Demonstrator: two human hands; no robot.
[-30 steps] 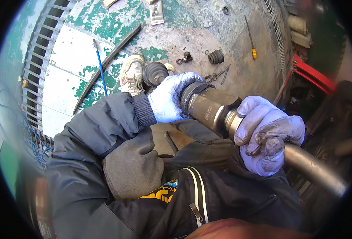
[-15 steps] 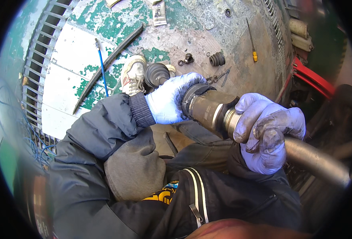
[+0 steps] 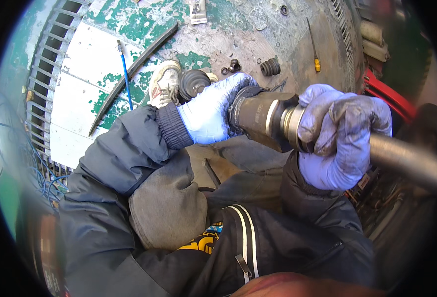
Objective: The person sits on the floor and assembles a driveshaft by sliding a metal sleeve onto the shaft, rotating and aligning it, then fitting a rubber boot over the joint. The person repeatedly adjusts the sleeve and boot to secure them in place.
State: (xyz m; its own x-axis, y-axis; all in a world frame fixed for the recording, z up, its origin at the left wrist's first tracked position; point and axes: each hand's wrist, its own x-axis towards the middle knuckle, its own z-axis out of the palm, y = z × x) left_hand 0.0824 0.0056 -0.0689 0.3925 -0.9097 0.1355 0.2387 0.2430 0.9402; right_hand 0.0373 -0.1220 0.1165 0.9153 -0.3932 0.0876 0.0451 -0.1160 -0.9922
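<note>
A greasy drive shaft [image 3: 263, 119] lies across in front of me, its thick metal joint housing between my hands. My left hand [image 3: 213, 111], in a pale blue glove, is closed round the housing's left end, where dark grease shows. To its left the black ribbed boot [image 3: 194, 84] is visible, near my white shoe [image 3: 166, 81]. My right hand [image 3: 344, 136], its glove stained dark, wraps round the narrower part right of the housing. Beyond that fist a bare metal tube [image 3: 406, 161] runs off to the right; the fist hides where it joins.
On the worn green and grey floor lie a loose ribbed boot [image 3: 270, 67], small rings and metal parts [image 3: 233, 65], and a yellow-handled screwdriver [image 3: 317, 64]. A curved dark strip [image 3: 139, 64] and a blue hose [image 3: 126, 79] lie left. Floor grates and a red metal part [image 3: 389, 94] flank the space.
The drive shaft and both hands have shifted upward in the view, the right hand also a little rightward. Both hands keep their hold.
</note>
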